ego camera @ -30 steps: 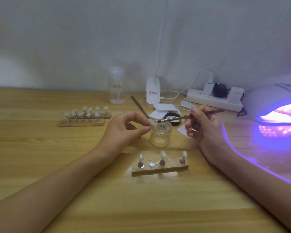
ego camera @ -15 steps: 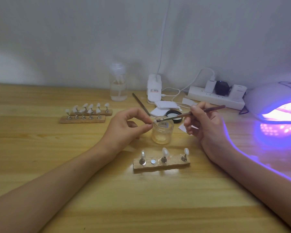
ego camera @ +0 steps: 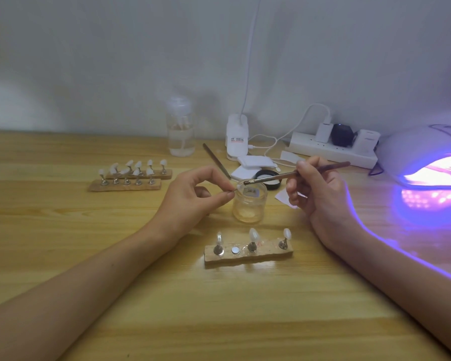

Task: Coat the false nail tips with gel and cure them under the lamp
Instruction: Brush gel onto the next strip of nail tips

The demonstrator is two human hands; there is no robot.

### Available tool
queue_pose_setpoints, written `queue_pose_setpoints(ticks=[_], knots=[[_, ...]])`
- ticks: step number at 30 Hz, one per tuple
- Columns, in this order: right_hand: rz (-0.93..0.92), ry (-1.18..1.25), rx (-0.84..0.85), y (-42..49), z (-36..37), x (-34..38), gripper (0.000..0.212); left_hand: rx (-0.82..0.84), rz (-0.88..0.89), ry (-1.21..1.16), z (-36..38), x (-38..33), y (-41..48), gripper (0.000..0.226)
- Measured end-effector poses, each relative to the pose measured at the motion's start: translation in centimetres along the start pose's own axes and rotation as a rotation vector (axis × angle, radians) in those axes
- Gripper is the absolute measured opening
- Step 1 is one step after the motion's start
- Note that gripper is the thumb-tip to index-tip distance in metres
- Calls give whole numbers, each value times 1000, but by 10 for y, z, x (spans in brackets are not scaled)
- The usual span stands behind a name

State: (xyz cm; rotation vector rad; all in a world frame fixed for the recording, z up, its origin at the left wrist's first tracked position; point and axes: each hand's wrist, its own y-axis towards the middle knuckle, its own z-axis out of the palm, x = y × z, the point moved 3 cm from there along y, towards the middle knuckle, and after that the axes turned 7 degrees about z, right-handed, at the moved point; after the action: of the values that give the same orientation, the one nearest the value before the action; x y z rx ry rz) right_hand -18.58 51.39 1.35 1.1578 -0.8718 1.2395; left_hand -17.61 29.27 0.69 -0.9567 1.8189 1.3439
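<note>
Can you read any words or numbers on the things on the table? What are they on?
White clip base: a label in dark and red print, too blurred to read.
Glass jar: dark marks on its label, too blurred to read.
No other text shows.

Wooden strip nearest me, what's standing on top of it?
Three metal stands, each carrying a false nail tip, plus one bare round metal disc between the left two. Nothing covers it.
</note>
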Motion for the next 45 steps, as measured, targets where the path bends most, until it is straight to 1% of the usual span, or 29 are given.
queue_pose_setpoints(ticks=[2, 6, 10, 12, 15, 17, 19, 22, 24, 28, 31, 33, 35, 37, 39, 41, 45], knots=[[-6, -23, 29, -1, 2, 0, 24, -2, 1, -1, 0, 1, 0, 15], [-2, -40, -41, 0, -1, -1, 24, 2, 10, -6, 0, 0, 0, 18], [-13, -14, 47, 0, 2, 0, 23, 2, 19, 4, 0, 0, 0, 16], [-8, -42, 41, 0, 2, -2, 22, 6, 20, 16, 0, 1, 0, 14], [-1, -37, -16, 0, -1, -2, 22, 7, 22, 13, 0, 1, 0, 13], [-7, -1, 18, 0, 0, 0, 21, 9, 22, 10, 0, 0, 0, 13], [-12, -16, 50, -1, 2, 0, 21, 11, 22, 12, 0, 0, 0, 14], [-1, -52, 5, 0, 0, -2, 24, 15, 23, 14, 0, 1, 0, 13], [1, -30, -19, 0, -1, -2, 25, 14, 15, 13, 0, 2, 0, 14], [-6, -19, 47, 0, 2, 0, 23, 15, 11, 2, -1, 3, 0, 15], [9, -51, -6, 0, -1, -3, 23, 13, 14, 14, -1, 2, 1, 13], [13, -15, -24, 1, -2, -2, 24, 11, 19, 31, -1, 2, 1, 14], [10, 9, 20, 0, 0, -1, 21, 11, 24, 34, -1, 1, 1, 15], [9, -18, 48, 0, 2, -1, 22, 13, 29, 38, -1, 1, 1, 14], [15, -49, 16, 0, 0, -3, 22, 11, 32, 46, -1, 2, 1, 14], [22, -31, -13, 1, -1, -3, 20, 12, 37, 48, -1, 2, 1, 13], [17, -10, 48, 0, 2, -1, 22, 20, 48, 42, -1, 2, 1, 14]])
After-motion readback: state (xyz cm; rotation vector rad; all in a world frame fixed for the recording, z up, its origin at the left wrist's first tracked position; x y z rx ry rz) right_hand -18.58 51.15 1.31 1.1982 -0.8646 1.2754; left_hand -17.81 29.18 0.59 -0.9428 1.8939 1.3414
